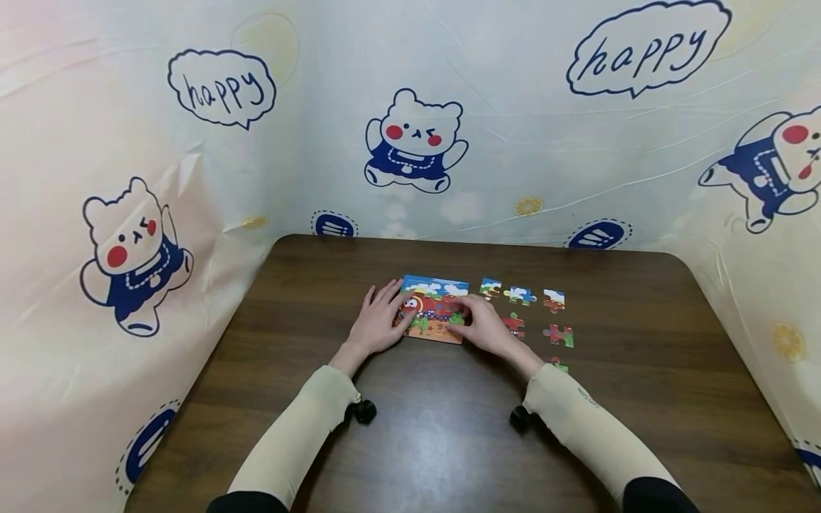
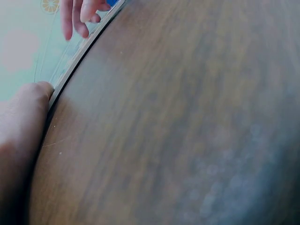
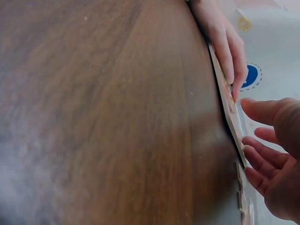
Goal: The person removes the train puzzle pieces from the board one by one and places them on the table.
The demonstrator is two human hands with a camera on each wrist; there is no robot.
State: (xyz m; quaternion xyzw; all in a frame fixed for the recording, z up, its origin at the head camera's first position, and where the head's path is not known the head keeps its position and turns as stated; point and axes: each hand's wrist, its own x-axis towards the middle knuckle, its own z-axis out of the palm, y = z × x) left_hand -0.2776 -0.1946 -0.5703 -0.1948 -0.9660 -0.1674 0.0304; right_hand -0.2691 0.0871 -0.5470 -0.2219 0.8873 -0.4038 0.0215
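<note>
A picture jigsaw puzzle (image 1: 436, 331), with blue sky on top, a red figure across the middle and orange ground below, lies flat on the table. My left hand (image 1: 375, 320) rests on its left edge, fingers spread and thumb reaching over the picture. Over the right side, my right hand (image 1: 485, 326) has its fingertips at the picture and hides part of that edge. In the right wrist view, the right hand (image 3: 276, 150) keeps thumb and fingers apart with nothing visible between them. From the left wrist view, the puzzle appears only as a thin edge.
Loose jigsaw pieces lie right of the puzzle: a sky piece (image 1: 519, 296), a corner-like piece (image 1: 554, 300), a red piece (image 1: 514, 325) beside my right hand, a red and green piece (image 1: 560, 335), and one partly behind my sleeve (image 1: 560, 365). A printed curtain (image 1: 513, 142) surrounds the brown table (image 1: 423, 427).
</note>
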